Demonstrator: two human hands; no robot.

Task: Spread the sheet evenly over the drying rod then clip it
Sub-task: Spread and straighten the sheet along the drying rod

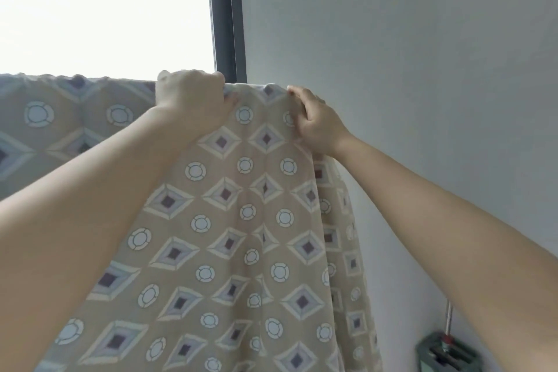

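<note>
Left hand [193,100]: clamped on sheet [241,220] top fold.
Right hand [314,124]: pinching bunched edge.
Sheet: soft, light; grip along top.

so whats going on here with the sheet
A person is hanging a patterned sheet over a high rod in front of a window. Both hands are up at the top fold: the left hand is clamped over it, and the right hand pinches the bunched end near the wall. The fabric lies flat to the left but hangs gathered in folds at the right, so the spreading is not finished. No clip is visible yet.
</note>
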